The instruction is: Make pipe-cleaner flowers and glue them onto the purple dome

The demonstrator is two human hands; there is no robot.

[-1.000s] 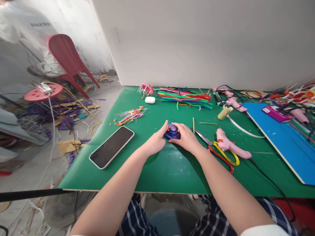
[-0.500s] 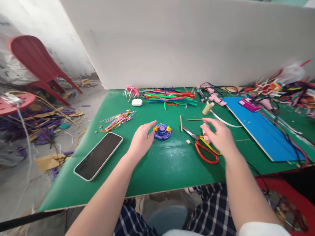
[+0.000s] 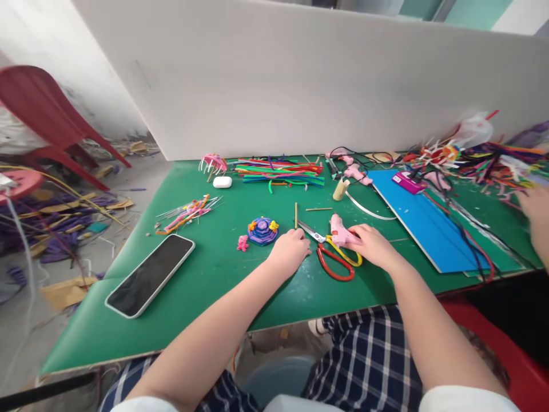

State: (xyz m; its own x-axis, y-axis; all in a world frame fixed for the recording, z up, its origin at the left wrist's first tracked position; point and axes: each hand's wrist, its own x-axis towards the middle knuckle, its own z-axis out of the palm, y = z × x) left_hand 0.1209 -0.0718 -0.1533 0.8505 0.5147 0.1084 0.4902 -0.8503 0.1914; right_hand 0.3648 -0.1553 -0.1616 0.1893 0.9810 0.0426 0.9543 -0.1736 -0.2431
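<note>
My left hand [image 3: 291,253] rests on the green table with its fingers curled together, beside the scissors' tips and the lower end of a short tan stick [image 3: 295,213]. Whatever it pinches is hidden. The fingers of my right hand [image 3: 372,246] are wrapped round a pink hot glue gun [image 3: 339,230]. Scissors [image 3: 337,262] with one red and one yellow handle lie partly open between my hands. To the left lies a purple-and-blue round piece [image 3: 263,232] with small yellow and orange flowers, and a small pink piece [image 3: 242,243] sits beside it.
A phone [image 3: 151,276] lies at left, below loose coloured stems [image 3: 189,214]. Pipe cleaners [image 3: 278,171] and a white case [image 3: 222,182] are at the back. A blue board [image 3: 422,223], cables and a purple box [image 3: 409,182] stand right. Another person's hand [image 3: 536,214] shows at the right edge.
My left hand has moved right, from the round piece to the scissors' tips, and its fingers have closed. My right hand has closed on the glue gun. The small pink piece now shows fully.
</note>
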